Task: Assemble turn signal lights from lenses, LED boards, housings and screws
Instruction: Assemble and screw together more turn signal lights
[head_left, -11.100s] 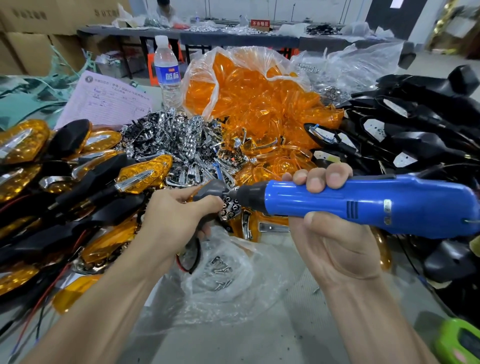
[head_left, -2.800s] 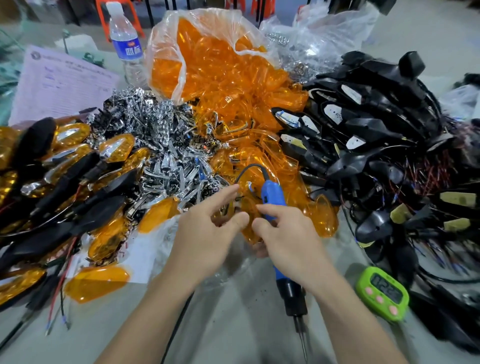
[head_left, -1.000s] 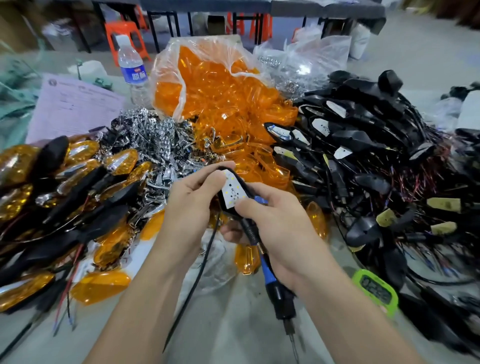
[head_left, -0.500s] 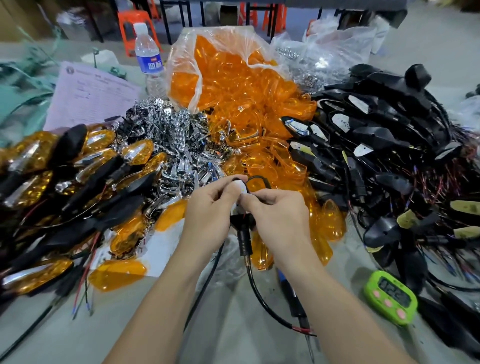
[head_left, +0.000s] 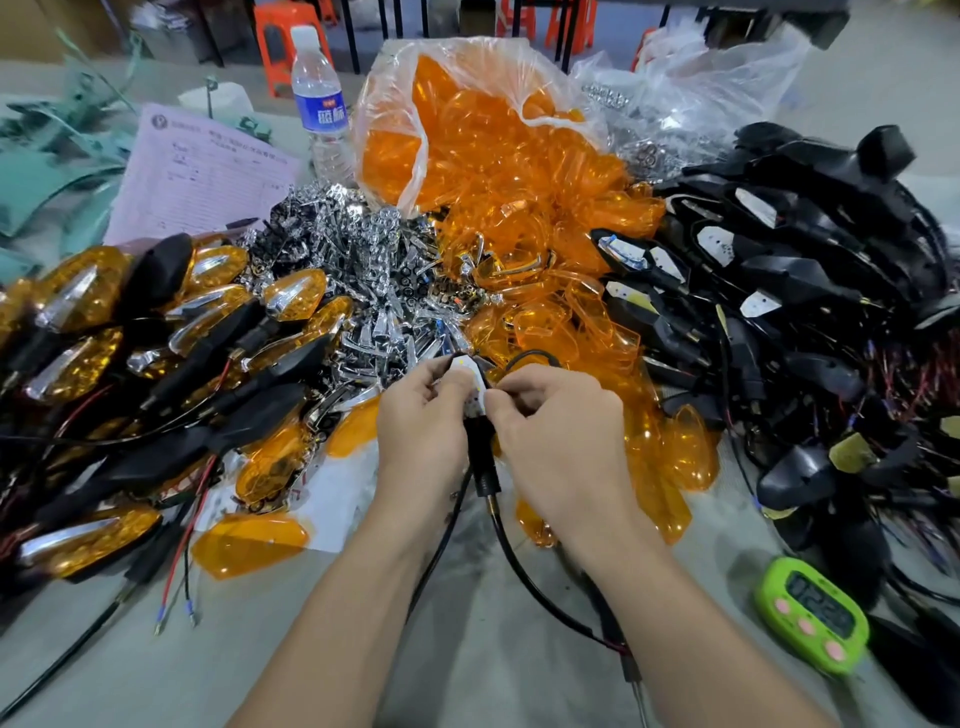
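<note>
Left hand (head_left: 421, 431), right hand (head_left: 561, 441) pinch housing (head_left: 480, 447); LED board (head_left: 466, 370) mostly hidden.

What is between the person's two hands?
Head view: a black housing with a white LED board, pinched by the left hand and right hand.

Part piles (head_left: 363, 270) block ahead; near tabletop (head_left: 311, 649) passable

The one head-worn camera is looking forward and steeply down, sitting close above the table (head_left: 467, 670), with the left hand (head_left: 421, 431) and right hand (head_left: 563, 441) meeting mid-frame.
</note>
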